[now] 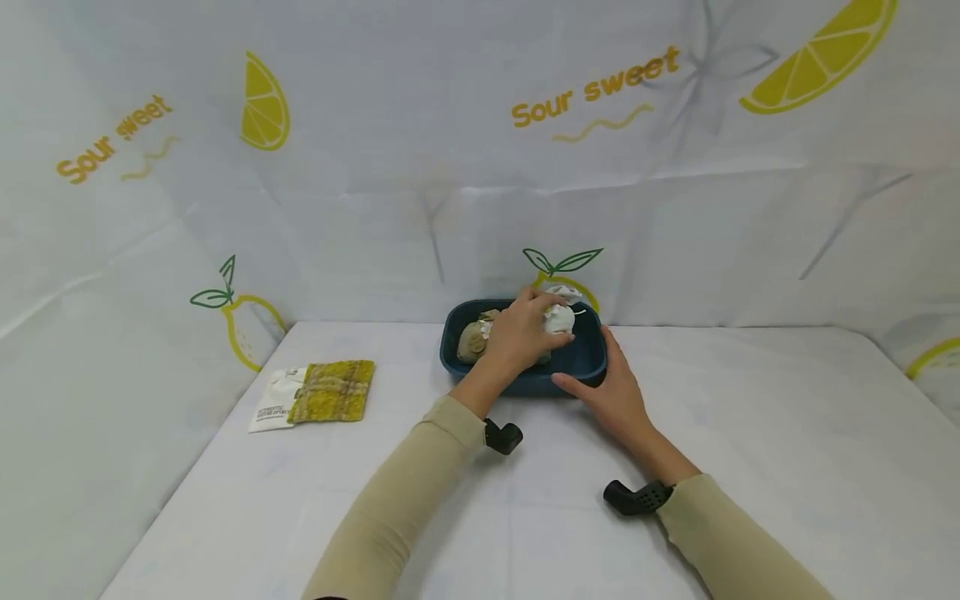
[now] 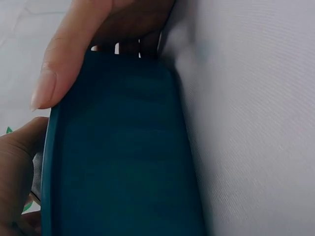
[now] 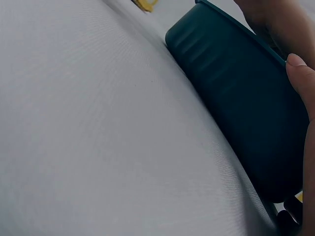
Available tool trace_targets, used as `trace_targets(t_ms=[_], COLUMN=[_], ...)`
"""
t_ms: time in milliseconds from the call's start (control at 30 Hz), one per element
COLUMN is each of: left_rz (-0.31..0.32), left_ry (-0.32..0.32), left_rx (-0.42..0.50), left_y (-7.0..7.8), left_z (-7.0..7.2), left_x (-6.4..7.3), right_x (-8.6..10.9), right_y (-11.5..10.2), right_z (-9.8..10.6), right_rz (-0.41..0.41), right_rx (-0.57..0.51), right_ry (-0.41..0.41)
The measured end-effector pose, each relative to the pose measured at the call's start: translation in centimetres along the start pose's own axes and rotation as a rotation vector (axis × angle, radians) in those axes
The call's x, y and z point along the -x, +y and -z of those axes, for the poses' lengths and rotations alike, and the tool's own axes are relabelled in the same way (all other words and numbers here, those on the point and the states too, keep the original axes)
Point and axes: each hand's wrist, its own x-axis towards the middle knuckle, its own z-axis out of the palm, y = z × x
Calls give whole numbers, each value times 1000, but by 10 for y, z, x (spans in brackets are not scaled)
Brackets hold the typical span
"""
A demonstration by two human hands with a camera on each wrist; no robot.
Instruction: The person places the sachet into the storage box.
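Bin (image 1: pixel 540 385), dark teal, oblong and round-cornered, stood on the white cloth (image 1: pixel 750 433), its right end gripped by my right hand (image 1: pixel 618 397); my left hand (image 1: pixel 519 335) pinched a white, rounded bundle (image 1: pixel 559 320) over its interior, right of a tan, lumpy bundle (image 1: pixel 471 344) lying inside.

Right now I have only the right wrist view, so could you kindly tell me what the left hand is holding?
Observer: The left hand pinches a white bundle.
Operator: Thank you; is anything else inside the dark blue container?
Observer: Yes, in the head view a tan bundle lies at its left end.
Operator: And may I ask what lies on the table, away from the container?
Observer: A white packet lies toward the left side, partly covered by a yellow square.
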Motion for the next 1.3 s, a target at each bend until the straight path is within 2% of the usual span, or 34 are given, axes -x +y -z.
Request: trace_targets(t_ms=[300,533,600,667,767,867,933,1067,1167,1300], left_rz=[15,95,98,81,30,-21,-54,-90,-75,-57], left_ry=[-90,-161,-177,-215,-307,-404,-445,-438,-398,-380], left_rx=[81,23,24,17,20,78,109,118,81,37], left_y=[10,14,15,16,12,6,2,-4,-3,2], left_z=[-12,-27,-29,-30,-30,-28,-26,-29,-35,-41], left_x=[-8,-13,-15,-16,-16,-17,-18,-20,-21,-24], right_x=[-1,0,0,0,1,2,3,4,3,3], right_y=[-2,-7,-8,-8,-8,-7,-6,-4,-3,0], right_z=[-5,-6,-5,-4,-3,-3,-3,-2,-1,1], right_rz=[4,6,2,3,-1,-5,-3,2,5,3], right_rx=[-1,1,9,14,13,9,10,18,19,26], right_ry=[0,-15,-12,-4,2,-3,-1,2,-2,7])
